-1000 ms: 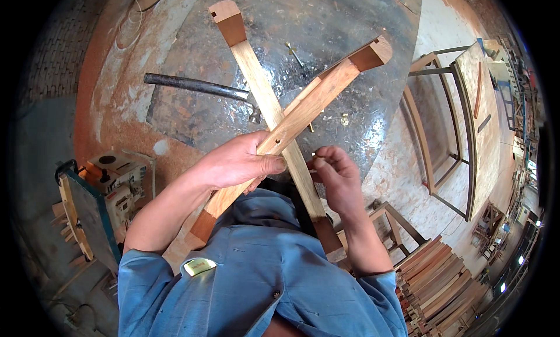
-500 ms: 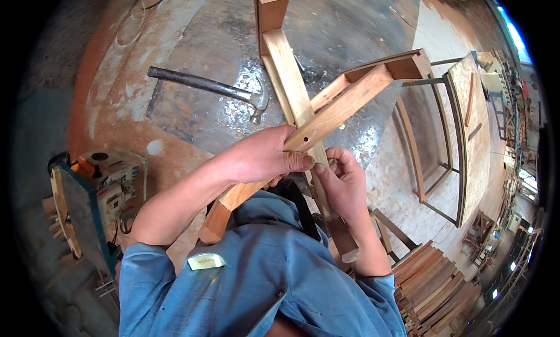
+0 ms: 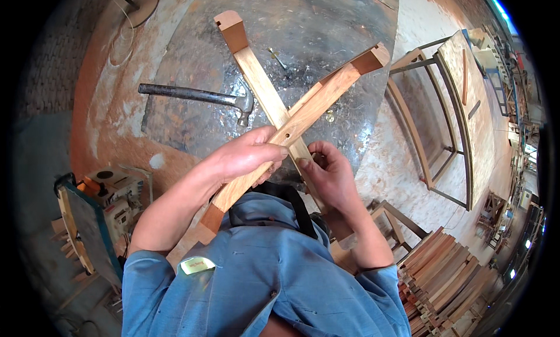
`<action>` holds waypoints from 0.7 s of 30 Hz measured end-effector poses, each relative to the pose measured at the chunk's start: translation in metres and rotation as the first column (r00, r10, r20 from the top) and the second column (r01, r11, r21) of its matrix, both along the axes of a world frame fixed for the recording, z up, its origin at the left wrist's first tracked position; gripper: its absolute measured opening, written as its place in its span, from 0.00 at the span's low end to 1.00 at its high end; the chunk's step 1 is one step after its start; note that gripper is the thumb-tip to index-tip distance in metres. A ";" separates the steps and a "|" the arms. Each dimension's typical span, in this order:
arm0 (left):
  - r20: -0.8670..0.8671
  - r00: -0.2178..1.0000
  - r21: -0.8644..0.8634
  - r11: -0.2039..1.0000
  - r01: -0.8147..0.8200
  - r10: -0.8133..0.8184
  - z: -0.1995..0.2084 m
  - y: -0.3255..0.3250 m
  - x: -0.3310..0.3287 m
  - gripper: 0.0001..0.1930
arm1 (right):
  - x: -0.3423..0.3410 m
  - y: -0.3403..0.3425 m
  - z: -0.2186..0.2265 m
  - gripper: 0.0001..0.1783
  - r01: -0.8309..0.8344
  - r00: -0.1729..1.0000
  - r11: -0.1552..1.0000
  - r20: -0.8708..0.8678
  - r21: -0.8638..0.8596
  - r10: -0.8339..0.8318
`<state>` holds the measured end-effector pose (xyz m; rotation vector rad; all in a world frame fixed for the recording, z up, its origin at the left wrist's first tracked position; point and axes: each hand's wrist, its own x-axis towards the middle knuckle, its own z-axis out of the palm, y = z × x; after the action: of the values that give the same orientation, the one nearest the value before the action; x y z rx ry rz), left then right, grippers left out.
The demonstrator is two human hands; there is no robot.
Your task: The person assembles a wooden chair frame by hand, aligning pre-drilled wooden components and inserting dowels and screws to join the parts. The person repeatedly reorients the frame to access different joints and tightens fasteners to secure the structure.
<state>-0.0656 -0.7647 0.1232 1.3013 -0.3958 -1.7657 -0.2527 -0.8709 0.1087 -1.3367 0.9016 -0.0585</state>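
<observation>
A crossed wooden frame (image 3: pixel 315 113) made of pale bars with darker end blocks lies tilted between my hands, its near ends against my lap. One bar has a small dark hole just beyond my left hand. My left hand (image 3: pixel 249 156) is closed around that bar, below the crossing, thumb on top. My right hand (image 3: pixel 328 172) is closed on the other bar, just right of the crossing; its thumb presses the bar and the fingers curl behind. Left of the frame, a claw hammer (image 3: pixel 195 95) rests on the dark worktop (image 3: pixel 192 51).
A small bolt-like metal piece (image 3: pixel 277 58) and a brass-coloured bit (image 3: pixel 330 116) lie on the worktop. At the right stands a framed wooden panel structure (image 3: pixel 461 121). Stacked wood strips (image 3: pixel 446 273) sit at lower right, and a machine (image 3: pixel 108 200) stands at left.
The frame has tipped and shifted left, its far ends now lower in view. My hands moved slightly left with it. The bolt-like piece has come into sight between the bars.
</observation>
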 end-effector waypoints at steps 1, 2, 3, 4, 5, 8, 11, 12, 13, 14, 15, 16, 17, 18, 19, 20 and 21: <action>-0.005 1.000 -0.004 1.000 0.006 -0.006 -0.001 -0.001 0.000 0.11 | -0.001 -0.001 0.001 0.12 0.012 1.000 0.998 -0.008 0.062 -0.012; -0.015 1.000 -0.008 1.000 0.012 -0.012 -0.002 -0.002 -0.001 0.10 | -0.003 -0.002 0.000 0.12 0.001 1.000 0.999 -0.009 0.044 -0.001; -0.026 1.000 -0.017 1.000 0.004 -0.005 -0.002 -0.002 -0.002 0.11 | -0.007 -0.003 -0.003 0.12 -0.011 1.000 1.000 -0.010 0.025 0.011; -0.038 0.999 -0.025 1.000 -0.003 0.002 -0.002 -0.001 -0.004 0.11 | -0.009 -0.003 -0.004 0.12 -0.023 1.000 1.000 -0.012 0.006 0.023; -0.053 0.999 -0.032 0.999 -0.014 0.012 -0.003 -0.001 -0.008 0.11 | -0.011 -0.004 -0.005 0.12 -0.021 1.000 1.000 -0.009 0.019 0.021; -0.122 0.989 -0.039 0.996 -0.085 0.079 0.005 -0.005 -0.014 0.12 | -0.013 -0.007 -0.006 0.12 -0.025 1.000 0.999 0.001 0.046 0.025; -0.132 0.990 -0.035 0.998 -0.052 0.047 -0.002 -0.003 -0.012 0.14 | -0.014 -0.007 -0.007 0.11 -0.042 0.999 0.998 0.029 0.041 0.041; -0.137 0.990 -0.026 0.999 -0.042 0.038 -0.001 -0.003 -0.009 0.14 | -0.016 -0.006 -0.011 0.11 -0.046 0.998 0.998 0.048 0.033 0.044; -0.142 0.989 -0.017 0.999 -0.031 0.029 -0.001 -0.003 -0.006 0.14 | -0.018 -0.006 -0.014 0.11 -0.049 0.997 0.998 0.068 0.025 0.047; -0.147 0.989 -0.008 1.000 -0.024 0.023 0.000 -0.002 -0.004 0.14 | -0.019 -0.005 -0.015 0.11 -0.051 0.996 0.999 0.068 0.007 0.051; -0.143 0.989 -0.005 1.000 -0.020 0.019 -0.001 -0.002 -0.004 0.15 | -0.020 -0.004 -0.016 0.11 -0.054 0.996 0.998 0.069 -0.012 0.054; -0.140 0.990 -0.002 1.000 -0.016 0.016 -0.003 -0.001 -0.004 0.15 | -0.021 -0.004 -0.016 0.11 -0.055 0.996 0.998 0.069 -0.030 0.057; -0.137 0.991 0.001 1.000 -0.013 0.013 -0.004 0.000 -0.005 0.15 | -0.020 -0.004 -0.016 0.11 -0.050 0.997 0.999 0.065 -0.009 0.050; -0.124 0.992 -0.003 1.000 -0.027 0.027 -0.006 0.001 -0.007 0.16 | -0.019 -0.004 -0.014 0.11 -0.044 0.997 0.999 0.062 0.013 0.043; -0.110 0.993 -0.006 0.999 -0.041 0.040 -0.007 0.001 -0.010 0.16 | -0.018 -0.005 -0.012 0.11 -0.038 0.998 0.999 0.058 0.034 0.036; -0.100 0.994 -0.010 0.999 -0.052 0.050 -0.008 0.001 -0.012 0.16 | -0.019 -0.005 -0.012 0.11 -0.037 0.997 0.999 0.062 0.033 0.035; -0.104 0.993 -0.006 0.999 -0.050 0.049 -0.007 0.000 -0.012 0.17 | -0.019 -0.006 -0.012 0.11 -0.037 0.997 0.999 0.067 0.032 0.035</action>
<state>-0.0779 -0.7650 0.1161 1.1980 -0.3103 -1.7794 -0.2720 -0.8765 0.0965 -1.3119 0.8192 -0.0594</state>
